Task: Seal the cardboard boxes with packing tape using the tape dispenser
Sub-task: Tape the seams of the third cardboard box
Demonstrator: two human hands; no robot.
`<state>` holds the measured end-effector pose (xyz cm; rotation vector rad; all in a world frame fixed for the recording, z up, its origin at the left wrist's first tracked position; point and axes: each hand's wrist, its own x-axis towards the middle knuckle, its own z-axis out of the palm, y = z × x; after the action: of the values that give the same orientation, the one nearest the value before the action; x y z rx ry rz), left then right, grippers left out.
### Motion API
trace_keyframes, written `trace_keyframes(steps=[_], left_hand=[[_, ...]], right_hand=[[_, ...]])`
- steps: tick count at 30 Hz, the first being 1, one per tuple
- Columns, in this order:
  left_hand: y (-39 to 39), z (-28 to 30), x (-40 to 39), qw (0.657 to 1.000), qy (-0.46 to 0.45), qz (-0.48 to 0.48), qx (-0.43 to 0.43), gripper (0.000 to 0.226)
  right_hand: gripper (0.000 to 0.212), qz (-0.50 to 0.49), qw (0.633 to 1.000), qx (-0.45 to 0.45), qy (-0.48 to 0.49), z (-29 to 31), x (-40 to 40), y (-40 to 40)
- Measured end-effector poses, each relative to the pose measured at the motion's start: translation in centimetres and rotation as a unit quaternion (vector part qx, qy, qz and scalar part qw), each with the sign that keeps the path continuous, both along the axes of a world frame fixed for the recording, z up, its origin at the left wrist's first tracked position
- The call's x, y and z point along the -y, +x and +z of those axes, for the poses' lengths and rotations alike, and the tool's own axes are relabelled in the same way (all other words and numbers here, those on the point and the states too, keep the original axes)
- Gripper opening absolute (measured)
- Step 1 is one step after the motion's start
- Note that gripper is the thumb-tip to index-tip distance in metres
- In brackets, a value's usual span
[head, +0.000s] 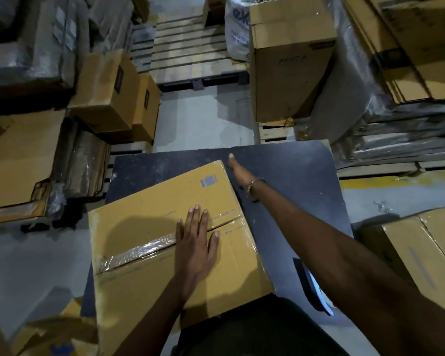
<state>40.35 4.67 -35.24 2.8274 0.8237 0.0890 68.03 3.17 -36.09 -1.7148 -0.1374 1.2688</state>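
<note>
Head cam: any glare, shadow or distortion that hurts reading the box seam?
Head view: dim, uneven light; glare on the tape strip left of the left hand; soft shadow across the cardboard box top; wide-angle bending toward the edges, stacks there soft; right hand partly hidden behind the box's far corner.

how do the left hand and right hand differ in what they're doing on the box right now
The left hand lies flat on top of the cardboard box, pressing on the centre seam where the tape strip ends. The right hand reaches further away, to the box's far right edge, with only part of it showing. The left hand shows all its fingers spread; the right hand's fingers are mostly hidden. Neither holds a dispenser.
</note>
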Motion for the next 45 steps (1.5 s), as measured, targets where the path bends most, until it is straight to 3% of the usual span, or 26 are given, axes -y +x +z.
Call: trace_keyframes(steps=[3,4,8,11,13,15,17,20,22,24,28,30,35,41,45], left_hand=[[0.2,-0.1,0.0,1.0,-0.008,0.011,0.01,0.063],[0.3,-0.1,0.2,1.0,-0.012,0.015,0.013,0.062],[0.3,0.0,0.3,1.0,0.001,0.013,0.019,0.063],[0.3,-0.2,0.3,1.0,0.008,0.015,0.016,0.064],[0.3,-0.4,0.5,1.0,0.01,0.015,0.02,0.065],[0.3,-0.4,0.4,1.0,0.012,0.014,0.023,0.065],[0.2,-0.5,0.4,1.0,0.011,0.013,0.025,0.065],[0.3,-0.6,0.4,0.999,0.007,0.012,0.035,0.065],[0.3,-0.5,0.3,0.999,0.003,0.015,0.041,0.065],[0.2,-0.4,0.4,0.999,0.001,0.015,0.047,0.064],[0.3,-0.5,0.4,0.999,0.011,0.009,0.051,0.063],[0.1,-0.7,0.0,0.998,0.014,0.012,0.052,0.063],[0.0,-0.9,-0.3,0.998,0.024,0.009,0.063,0.062],[-0.3,-1.2,-0.6,0.997,0.018,0.004,0.078,0.061],[-0.3,-1.2,-0.6,0.997,0.023,0.008,0.067,0.062]], right_hand=[[0.136,-0.12,0.991,-0.021,-0.056,-4.4,4.5,-0.6],[0.131,-0.142,0.986,-0.037,-0.08,-7.5,6.1,-1.2],[0.091,-0.221,0.959,-0.103,-0.146,-8.6,10.2,-5.7],[0.083,-0.189,0.962,-0.146,-0.132,-6.5,9.8,-7.4],[0.098,-0.134,0.973,-0.154,-0.109,-8.6,8.9,-8.0],[0.126,-0.134,0.978,-0.128,-0.091,-12.4,8.4,-8.0],[0.133,-0.117,0.984,-0.118,-0.066,-9.6,9.3,-8.5],[0.097,-0.188,0.973,-0.125,-0.04,3.0,11.5,-8.1],[0.075,-0.244,0.967,-0.077,0.002,3.7,12.4,-6.9],[0.066,-0.251,0.968,-0.006,-0.015,4.1,12.2,-6.8],[0.095,-0.072,0.995,0.041,-0.06,3.8,8.3,-10.5],[0.083,0.02,0.992,0.094,-0.077,5.2,6.9,-11.7],[0.051,-0.027,0.978,0.202,-0.037,6.4,4.1,-8.9],[0.063,0.142,0.945,0.294,0.022,3.4,-1.9,-5.3],[0.065,0.164,0.95,0.265,-0.001,2.0,-1.4,-3.6]])
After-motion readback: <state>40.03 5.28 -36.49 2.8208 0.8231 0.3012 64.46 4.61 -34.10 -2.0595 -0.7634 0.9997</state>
